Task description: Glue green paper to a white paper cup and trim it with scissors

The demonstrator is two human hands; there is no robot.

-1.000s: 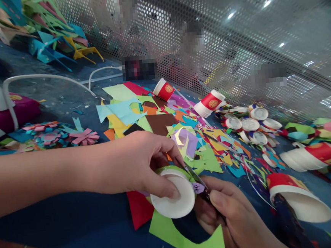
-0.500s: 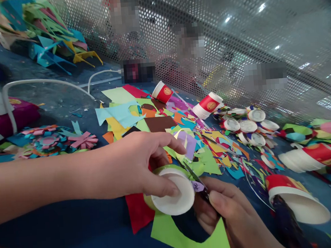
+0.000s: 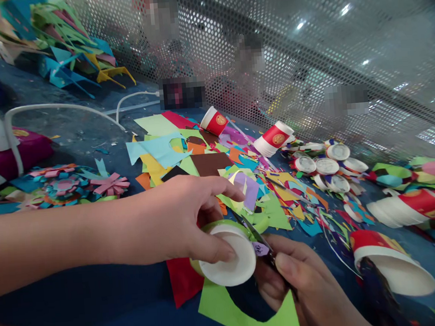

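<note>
My left hand (image 3: 184, 221) grips a white paper cup piece (image 3: 233, 268), its thumb pressed on the round white face. Green paper (image 3: 217, 225) shows along the cup's upper edge. With my right hand (image 3: 305, 271) I hold dark scissors (image 3: 257, 234), blades beside the cup's upper right rim, at the green paper. A small purple tag with dark marks (image 3: 261, 249) lies by the blades, and I cannot tell what it is fixed to. Below the cup is a light green sheet (image 3: 213, 306) with a rounded cut-out. A red paper piece (image 3: 181, 281) lies left of it.
Paper scraps (image 3: 210, 163) cover the middle of the blue table. Red-and-white cups stand behind, and a large cup (image 3: 395, 269) lies at right near stacked cups (image 3: 409, 208). A white cable (image 3: 58, 106) and a purple device (image 3: 31, 150) are at left; a perforated screen (image 3: 209, 53) rises behind.
The green paper by the blades has shifted slightly, with its loose end now bending right beyond the scissors. The cup has tilted a little; both hands stay nearly in place.
</note>
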